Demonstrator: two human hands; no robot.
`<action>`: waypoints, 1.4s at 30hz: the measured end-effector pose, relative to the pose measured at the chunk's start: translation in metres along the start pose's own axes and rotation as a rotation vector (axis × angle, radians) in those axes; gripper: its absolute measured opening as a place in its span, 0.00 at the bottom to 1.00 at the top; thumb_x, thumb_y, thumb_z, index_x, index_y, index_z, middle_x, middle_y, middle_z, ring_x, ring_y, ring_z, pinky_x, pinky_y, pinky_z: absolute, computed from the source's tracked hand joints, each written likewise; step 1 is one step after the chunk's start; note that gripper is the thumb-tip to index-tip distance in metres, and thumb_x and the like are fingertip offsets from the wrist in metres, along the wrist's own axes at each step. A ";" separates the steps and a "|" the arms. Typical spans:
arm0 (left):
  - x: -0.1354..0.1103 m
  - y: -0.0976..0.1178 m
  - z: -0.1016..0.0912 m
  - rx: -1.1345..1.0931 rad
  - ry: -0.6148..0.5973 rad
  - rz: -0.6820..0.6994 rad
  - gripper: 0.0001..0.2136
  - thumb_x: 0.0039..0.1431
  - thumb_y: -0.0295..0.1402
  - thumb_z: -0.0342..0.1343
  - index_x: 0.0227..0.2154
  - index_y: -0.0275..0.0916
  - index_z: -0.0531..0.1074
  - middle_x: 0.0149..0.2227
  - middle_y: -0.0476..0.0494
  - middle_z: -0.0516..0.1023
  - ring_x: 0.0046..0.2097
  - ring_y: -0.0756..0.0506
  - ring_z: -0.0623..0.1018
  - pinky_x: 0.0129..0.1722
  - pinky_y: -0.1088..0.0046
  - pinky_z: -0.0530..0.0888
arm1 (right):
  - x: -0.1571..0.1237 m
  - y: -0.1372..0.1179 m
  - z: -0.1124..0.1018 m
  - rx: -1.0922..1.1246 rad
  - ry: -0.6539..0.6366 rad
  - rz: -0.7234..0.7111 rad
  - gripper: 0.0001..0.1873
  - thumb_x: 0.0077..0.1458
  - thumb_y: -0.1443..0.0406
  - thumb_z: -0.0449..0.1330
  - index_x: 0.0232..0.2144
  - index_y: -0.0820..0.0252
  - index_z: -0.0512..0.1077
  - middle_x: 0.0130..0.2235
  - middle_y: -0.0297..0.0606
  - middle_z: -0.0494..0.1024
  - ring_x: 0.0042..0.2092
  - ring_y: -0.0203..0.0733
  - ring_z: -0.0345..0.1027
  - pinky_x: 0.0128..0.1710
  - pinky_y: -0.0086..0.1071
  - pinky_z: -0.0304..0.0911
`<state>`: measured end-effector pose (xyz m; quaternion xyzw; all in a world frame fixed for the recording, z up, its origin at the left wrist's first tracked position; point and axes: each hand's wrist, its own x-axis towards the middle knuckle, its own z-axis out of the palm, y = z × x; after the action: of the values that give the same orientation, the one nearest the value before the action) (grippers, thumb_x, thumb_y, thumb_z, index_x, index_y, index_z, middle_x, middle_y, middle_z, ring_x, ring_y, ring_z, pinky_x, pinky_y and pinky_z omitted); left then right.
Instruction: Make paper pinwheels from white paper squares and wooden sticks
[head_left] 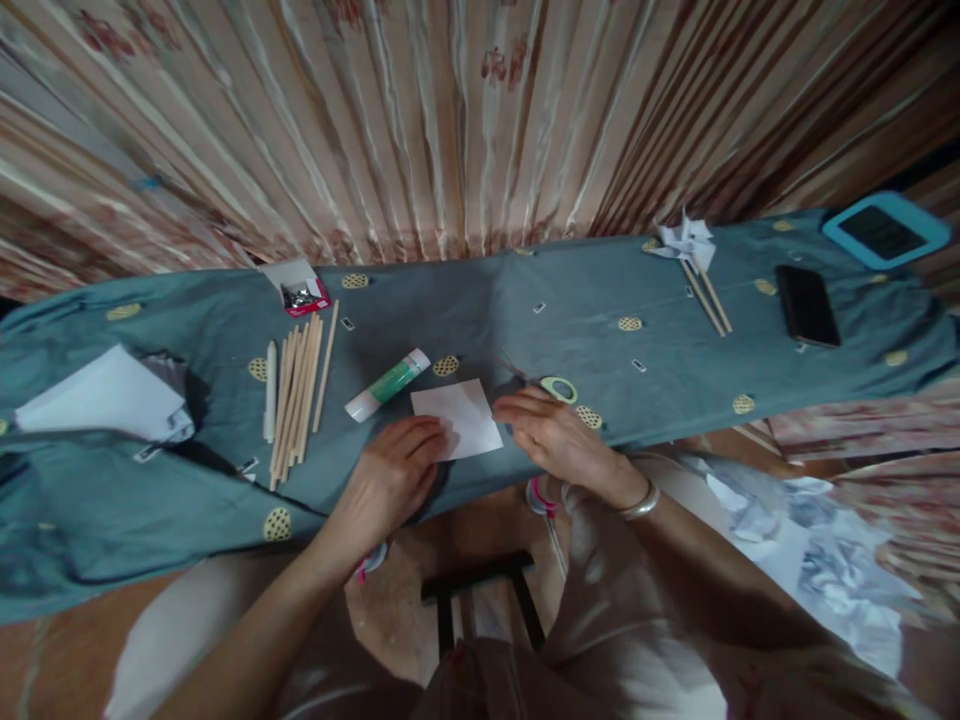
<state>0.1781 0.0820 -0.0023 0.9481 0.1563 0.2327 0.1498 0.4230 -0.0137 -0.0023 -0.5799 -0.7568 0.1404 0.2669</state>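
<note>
A small white paper square (461, 417) lies flat near the front edge of a table covered in teal cloth (525, 330). My left hand (394, 470) rests on the square's left corner with fingers curled down onto it. My right hand (551, 435) lies at its right edge, fingertips pressing the paper. Just beyond the right hand lie scissors with a yellow-green handle (557, 388). A green and white glue stick (387, 385) lies left of the paper.
A bundle of wooden sticks (298, 395) and a white pen (270, 390) lie to the left, near white sheets (101, 395) and a small staple box (298, 287). A paper pinwheel (686, 243), a black phone (806, 305) and a blue-cased device (885, 230) sit far right.
</note>
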 end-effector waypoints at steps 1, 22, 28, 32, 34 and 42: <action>-0.002 0.001 0.004 0.002 -0.034 -0.001 0.10 0.63 0.25 0.53 0.44 0.36 0.76 0.46 0.36 0.81 0.49 0.39 0.80 0.47 0.59 0.79 | -0.001 0.002 0.001 0.006 -0.019 0.012 0.19 0.59 0.76 0.49 0.43 0.60 0.76 0.45 0.43 0.80 0.46 0.45 0.72 0.49 0.42 0.70; 0.021 0.006 -0.006 -1.037 0.235 -1.028 0.20 0.37 0.51 0.70 0.25 0.39 0.77 0.22 0.48 0.78 0.22 0.47 0.76 0.24 0.70 0.78 | 0.022 -0.006 -0.008 1.149 0.024 0.580 0.16 0.43 0.54 0.72 0.30 0.58 0.79 0.29 0.30 0.80 0.28 0.32 0.70 0.30 0.26 0.67; 0.018 -0.001 0.001 -0.914 0.080 -0.923 0.18 0.41 0.50 0.68 0.23 0.39 0.78 0.22 0.47 0.78 0.24 0.47 0.74 0.22 0.74 0.72 | 0.025 0.004 0.006 1.103 -0.043 0.583 0.16 0.44 0.54 0.71 0.30 0.61 0.78 0.25 0.31 0.79 0.24 0.31 0.68 0.24 0.25 0.62; 0.010 -0.006 0.013 -0.778 -0.025 -0.800 0.15 0.50 0.44 0.63 0.36 0.38 0.79 0.25 0.47 0.78 0.26 0.47 0.76 0.26 0.73 0.73 | 0.026 0.007 0.014 0.925 -0.094 0.542 0.10 0.49 0.61 0.67 0.33 0.62 0.78 0.28 0.34 0.80 0.28 0.35 0.72 0.27 0.27 0.64; 0.007 -0.008 0.017 -0.592 -0.052 -0.683 0.15 0.55 0.41 0.60 0.43 0.39 0.78 0.31 0.45 0.81 0.31 0.44 0.79 0.32 0.69 0.76 | 0.027 0.006 0.015 0.755 -0.076 0.551 0.09 0.51 0.67 0.65 0.37 0.61 0.78 0.33 0.36 0.82 0.32 0.37 0.75 0.31 0.29 0.66; 0.007 -0.002 0.027 -0.083 0.043 -0.164 0.16 0.65 0.32 0.54 0.55 0.39 0.68 0.53 0.34 0.72 0.53 0.38 0.73 0.52 0.56 0.75 | 0.031 -0.008 0.016 0.337 -0.069 0.458 0.12 0.52 0.72 0.62 0.41 0.59 0.76 0.32 0.34 0.81 0.33 0.37 0.74 0.34 0.30 0.64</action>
<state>0.1966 0.0808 -0.0232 0.9199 0.2268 0.2464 0.2041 0.4018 0.0148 -0.0039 -0.6780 -0.5808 0.3406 0.2949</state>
